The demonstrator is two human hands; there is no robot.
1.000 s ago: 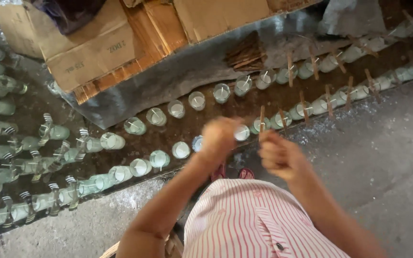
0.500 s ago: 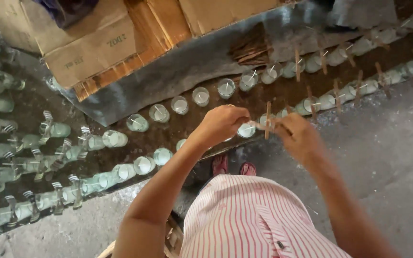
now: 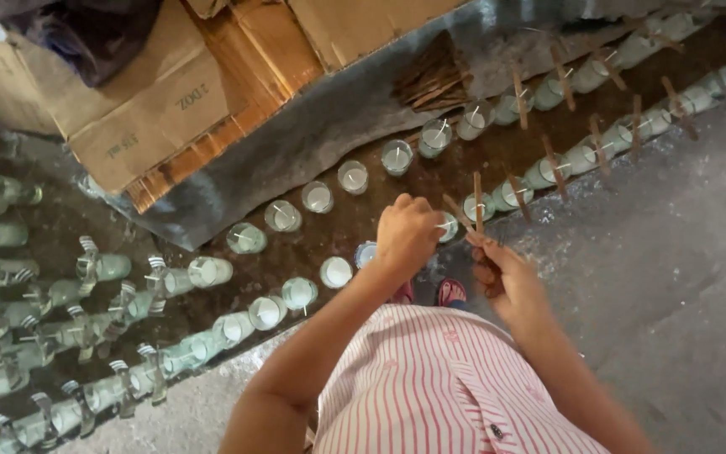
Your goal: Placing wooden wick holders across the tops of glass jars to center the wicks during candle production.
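The left hand (image 3: 407, 235) reaches down over a wax-filled glass (image 3: 447, 227) in the near row; its fingers are curled, with a thin wooden stick (image 3: 457, 212) at their tips, pinched as far as can be told. The right hand (image 3: 504, 273) is clenched on a small bundle of the same sticks (image 3: 478, 206), which project upward from the fist toward 12 o'clock.

Handling: the sticks appear light, stiff and narrow, and probably snap if bent. Hold is best taken near one end, between thumb and forefinger. The glasses appear hard, smooth and breakable; the pale wax inside looks set, though this cannot be confirmed. A glass is best taken around its wall, not at the rim.

Surroundings:
- Two rows of glasses run across the floor (image 3: 674, 277) from 8 o'clock to 2 o'clock. Those toward 2 o'clock already carry a stick laid across the rim (image 3: 556, 164).
- A loose pile of sticks (image 3: 432, 80) lies at 12 o'clock, beyond the far row.
- Cardboard boxes (image 3: 157, 105) stand at 11 o'clock on a grey sheet (image 3: 313, 139).
- More glasses with metal clips (image 3: 119, 290) crowd the 9 o'clock side.
- Red sandals (image 3: 449, 291) sit just beside the near row.

Obstruction: neighbouring glasses stand close together, and the person's own forearm hides part of the near row.
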